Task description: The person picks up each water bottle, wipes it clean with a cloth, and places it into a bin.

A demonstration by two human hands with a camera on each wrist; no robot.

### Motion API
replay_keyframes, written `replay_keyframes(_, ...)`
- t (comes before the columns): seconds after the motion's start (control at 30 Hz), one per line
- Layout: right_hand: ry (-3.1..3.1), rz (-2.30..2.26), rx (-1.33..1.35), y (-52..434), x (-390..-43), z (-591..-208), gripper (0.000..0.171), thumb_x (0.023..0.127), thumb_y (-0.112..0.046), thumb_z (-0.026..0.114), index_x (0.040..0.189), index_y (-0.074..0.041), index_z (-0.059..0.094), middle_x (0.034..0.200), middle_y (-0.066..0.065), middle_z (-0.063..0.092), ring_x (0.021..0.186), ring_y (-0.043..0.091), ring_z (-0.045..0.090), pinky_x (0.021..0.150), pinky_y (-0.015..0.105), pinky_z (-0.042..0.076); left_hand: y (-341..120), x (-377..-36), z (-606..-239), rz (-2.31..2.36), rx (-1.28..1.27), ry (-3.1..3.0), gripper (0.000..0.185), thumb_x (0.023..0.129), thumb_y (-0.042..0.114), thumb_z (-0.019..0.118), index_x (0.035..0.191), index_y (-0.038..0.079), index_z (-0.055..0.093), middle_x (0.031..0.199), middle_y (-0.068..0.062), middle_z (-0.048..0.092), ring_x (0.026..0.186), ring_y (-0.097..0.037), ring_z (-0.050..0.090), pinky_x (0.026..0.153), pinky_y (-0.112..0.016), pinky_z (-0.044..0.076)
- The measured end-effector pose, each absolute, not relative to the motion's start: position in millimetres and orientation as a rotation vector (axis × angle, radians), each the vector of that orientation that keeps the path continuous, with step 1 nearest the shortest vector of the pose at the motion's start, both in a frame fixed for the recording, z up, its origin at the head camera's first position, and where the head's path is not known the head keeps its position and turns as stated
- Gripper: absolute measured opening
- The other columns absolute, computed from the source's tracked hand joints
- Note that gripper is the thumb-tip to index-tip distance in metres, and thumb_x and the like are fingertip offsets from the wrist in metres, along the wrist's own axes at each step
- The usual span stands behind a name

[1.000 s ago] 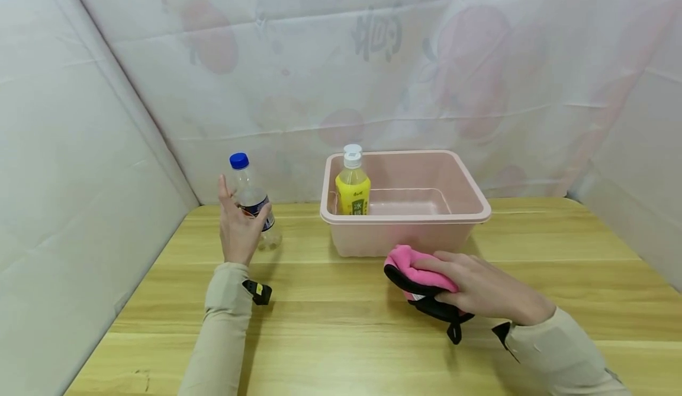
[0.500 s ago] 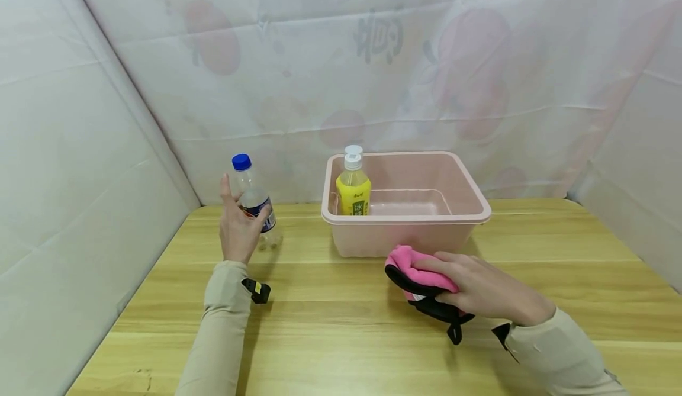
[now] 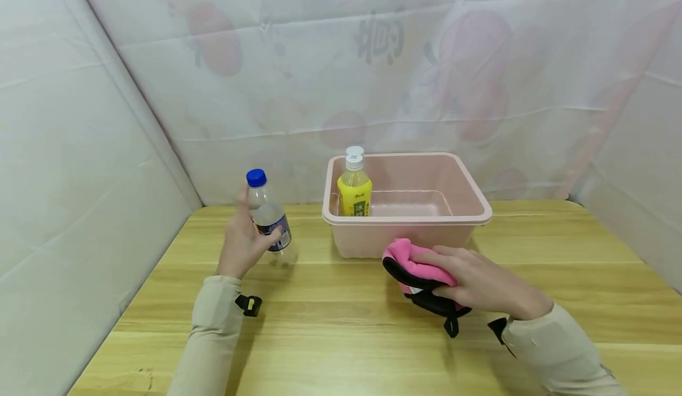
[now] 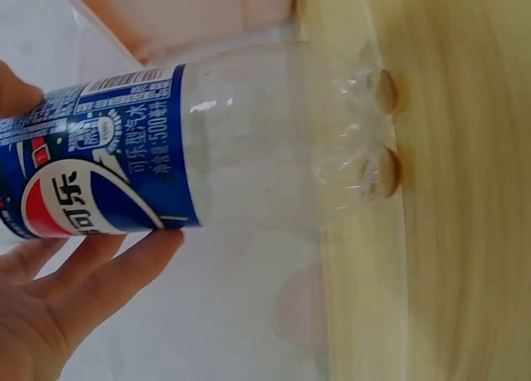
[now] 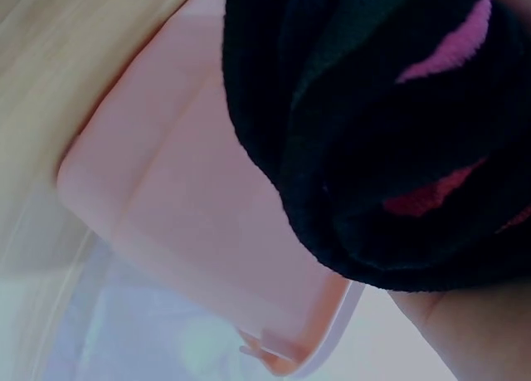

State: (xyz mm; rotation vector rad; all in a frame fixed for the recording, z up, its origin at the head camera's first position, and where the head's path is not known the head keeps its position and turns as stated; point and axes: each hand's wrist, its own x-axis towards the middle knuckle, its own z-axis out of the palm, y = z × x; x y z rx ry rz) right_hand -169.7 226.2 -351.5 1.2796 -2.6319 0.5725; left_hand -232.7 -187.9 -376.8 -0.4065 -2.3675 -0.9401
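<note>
My left hand [image 3: 246, 239] grips a clear empty bottle [image 3: 270, 222] with a blue cap and blue label, tilted and just off the wooden table [image 3: 341, 337]. The left wrist view shows the same bottle [image 4: 249, 148] with fingers [image 4: 91, 265] curled round its label. My right hand [image 3: 479, 283] holds a bunched pink and black cloth [image 3: 418, 274] in front of a pink plastic bin [image 3: 469, 206]. The cloth [image 5: 382, 124] fills the right wrist view, with the bin [image 5: 199, 223] behind it. A yellow drink bottle [image 3: 353, 187] with a white cap stands inside the bin's left end.
White sheeting [image 3: 80, 147] with faded fruit prints walls in the table on the left, back and right. Small black straps [image 3: 247, 304] hang at both wrists. Bare wood lies between my arms and along the front.
My left hand has carried the clear bottle to the right and slightly nearer, lifted off the table. My right hand has raised the cloth a little and shifted it left.
</note>
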Motion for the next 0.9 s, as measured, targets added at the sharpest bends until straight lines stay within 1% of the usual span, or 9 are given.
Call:
replay_keyframes(0.17, -2.576, 0.613, 1.318, 223.6, -174.1, -351.9, 0.06, 0.079, -0.002, 0.082, 0.135, -0.009, 0.06, 0.099, -0.01, 0.058, 0.081, 0.007, 0.05, 0.065, 0.027, 0.049, -177.5, -217.7, -374.0, -1.05, -0.539, -2.402, 0.109, 0.076, -0.003, 0.083, 0.158, 0.009, 0.012, 0.117, -0.027, 0.058, 0.084, -0.035, 0.061, 0.061, -0.042, 0.055)
replay_keyframes(0.23, -2.567, 0.624, 1.321, 222.2, -175.1, -351.6, 0.059, 0.079, -0.002, 0.082, 0.134, -0.009, 0.061, 0.097, -0.011, 0.057, 0.08, 0.006, 0.049, 0.064, 0.026, 0.048, -172.0, -210.5, -374.0, -1.08, -0.597, -2.404, 0.108, 0.076, -0.003, 0.083, 0.157, 0.009, 0.012, 0.117, -0.026, 0.059, 0.088, -0.035, 0.062, 0.061, -0.041, 0.057)
replay_keyframes(0.27, -2.566, 0.631, 1.319, 221.5, -175.6, -351.6, 0.059, 0.079, -0.002, 0.082, 0.134, -0.01, 0.061, 0.096, -0.012, 0.056, 0.08, 0.006, 0.049, 0.064, 0.026, 0.048, -168.9, -206.9, -374.2, -1.091, -0.629, -2.403, 0.108, 0.076, -0.003, 0.083, 0.157, 0.01, 0.012, 0.118, -0.026, 0.06, 0.091, -0.035, 0.062, 0.063, -0.042, 0.057)
replay_keyframes(0.47, -2.553, 0.649, 1.314, 218.4, -177.8, -351.0, 0.058, 0.079, -0.003, 0.082, 0.133, -0.011, 0.061, 0.096, -0.014, 0.055, 0.081, 0.005, 0.049, 0.065, 0.026, 0.048, -146.4, -193.6, -376.0, -1.097, -0.79, -2.379, 0.109, 0.075, -0.001, 0.085, 0.156, 0.009, 0.013, 0.116, -0.022, 0.062, 0.097, -0.035, 0.063, 0.076, -0.051, 0.058)
replay_keyframes(0.53, -2.527, 0.651, 1.32, 217.3, -178.4, -350.3, 0.06, 0.079, -0.004, 0.083, 0.135, -0.009, 0.061, 0.096, -0.013, 0.056, 0.081, 0.005, 0.049, 0.065, 0.027, 0.048, -138.7, -191.9, -376.6, -1.093, -0.83, -2.367, 0.109, 0.074, -0.002, 0.085, 0.155, 0.009, 0.013, 0.114, -0.019, 0.063, 0.098, -0.033, 0.063, 0.078, -0.05, 0.058)
replay_keyframes(0.63, -2.479, 0.664, 1.327, 214.3, -179.4, -348.4, 0.062, 0.079, -0.005, 0.084, 0.137, -0.008, 0.06, 0.098, -0.012, 0.058, 0.081, 0.005, 0.05, 0.065, 0.026, 0.048, -127.9, -189.1, -377.0, -1.081, -0.889, -2.354, 0.11, 0.073, -0.002, 0.085, 0.154, 0.008, 0.012, 0.113, -0.017, 0.062, 0.097, -0.03, 0.063, 0.077, -0.046, 0.059)
replay_keyframes(0.73, -2.442, 0.647, 1.328, 210.3, -180.1, -344.4, 0.064, 0.079, -0.006, 0.085, 0.138, -0.007, 0.06, 0.102, -0.009, 0.061, 0.083, 0.007, 0.053, 0.068, 0.029, 0.051, -118.2, -185.9, -376.9, -1.079, -0.928, -2.358, 0.108, 0.073, 0.0, 0.086, 0.153, 0.007, 0.013, 0.113, -0.016, 0.061, 0.096, -0.028, 0.063, 0.075, -0.042, 0.06)
replay_keyframes(0.9, -2.41, 0.647, 1.317, 201.4, -181.3, -336.8, 0.067, 0.078, -0.001, 0.083, 0.139, -0.005, 0.059, 0.117, 0.002, 0.067, 0.094, 0.013, 0.061, 0.077, 0.038, 0.058, -108.5, -182.1, -376.6, -1.114, -0.939, -2.38, 0.107, 0.073, 0.003, 0.087, 0.152, 0.009, 0.015, 0.113, -0.017, 0.061, 0.095, -0.028, 0.063, 0.073, -0.04, 0.061)
